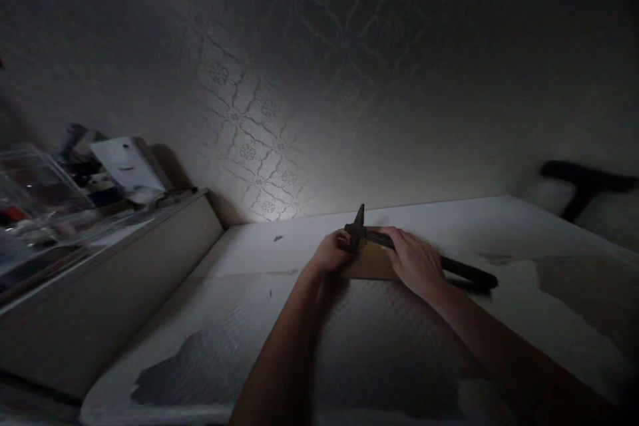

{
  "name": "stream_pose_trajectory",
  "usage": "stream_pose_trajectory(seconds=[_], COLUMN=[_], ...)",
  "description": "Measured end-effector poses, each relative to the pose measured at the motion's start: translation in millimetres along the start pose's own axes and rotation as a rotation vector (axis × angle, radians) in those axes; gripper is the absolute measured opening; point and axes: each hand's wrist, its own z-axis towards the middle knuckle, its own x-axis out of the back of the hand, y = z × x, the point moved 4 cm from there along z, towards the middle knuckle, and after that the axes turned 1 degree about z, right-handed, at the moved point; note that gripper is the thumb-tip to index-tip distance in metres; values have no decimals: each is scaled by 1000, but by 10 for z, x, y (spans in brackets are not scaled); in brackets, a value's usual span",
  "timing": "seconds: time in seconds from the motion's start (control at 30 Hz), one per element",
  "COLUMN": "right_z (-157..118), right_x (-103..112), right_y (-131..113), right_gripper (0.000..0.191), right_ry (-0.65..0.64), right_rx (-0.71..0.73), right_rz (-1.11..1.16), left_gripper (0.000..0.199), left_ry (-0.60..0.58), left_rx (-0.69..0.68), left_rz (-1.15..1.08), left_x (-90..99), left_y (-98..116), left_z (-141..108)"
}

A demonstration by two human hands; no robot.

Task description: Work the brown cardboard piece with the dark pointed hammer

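Note:
The scene is dim. My right hand (415, 261) is closed around the dark handle of a hammer (469, 273), gripping it close to the head. The hammer's head (357, 229) stands upright over the far end of a small brown wooden piece (372, 266) lying on a white surface (239, 259). My left hand (330, 253) rests against the left end of that wooden piece, right beside the hammer head, fingers curled on it. What lies under the hammer head is hidden.
A patterned wallpapered wall (259, 146) rises just behind the surface. On the left a lower ledge (100, 259) carries clutter, a clear plastic box (34, 180) and a white tilted object (124, 163). A dark T-shaped object (582, 186) is at far right.

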Motion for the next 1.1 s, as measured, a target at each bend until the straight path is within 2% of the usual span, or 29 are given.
stream_pose_trajectory(seconds=[0.6, 0.73, 0.87, 1.1], right_z=[-2, -2, -3, -4], right_x=[-19, -18, 0, -19], right_y=[30, 23, 21, 36], right_gripper=[28, 28, 28, 27], right_ry=[35, 12, 23, 42], right_rx=[-7, -1, -10, -1], right_rz=[6, 18, 13, 18], left_gripper=[25, 28, 27, 26], left_ry=[-37, -11, -14, -38], left_rx=[4, -7, 29, -4], left_rz=[-25, -4, -7, -23], left_x=[-18, -11, -14, -20], left_y=[21, 48, 36, 9], left_z=[-1, -17, -15, 8])
